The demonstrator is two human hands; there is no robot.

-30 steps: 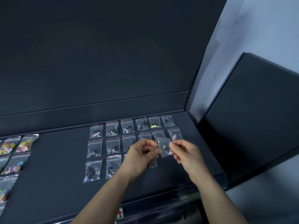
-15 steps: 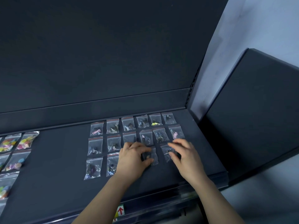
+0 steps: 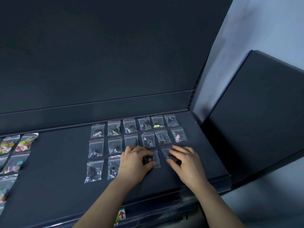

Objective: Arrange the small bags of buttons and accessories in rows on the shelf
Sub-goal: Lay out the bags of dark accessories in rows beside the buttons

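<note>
While both hands lay on the shelf (image 3: 49, 162), left hand (image 3: 134, 163) pinched one bag (image 3: 155, 159); right hand (image 3: 185, 159), fingers curled, pressed another bag (image 3: 166, 153).

Small clear zip bags (image 3: 130, 127) with red seal strips lie flat on the dark shelf (image 3: 54, 162) in 3 rows: 6 at back, 6 in the middle, front row partly filled. Contents mostly dark hardware, some pink or yellow. Larger bags of colourful buttons (image 3: 24, 143) lie far left.
</note>
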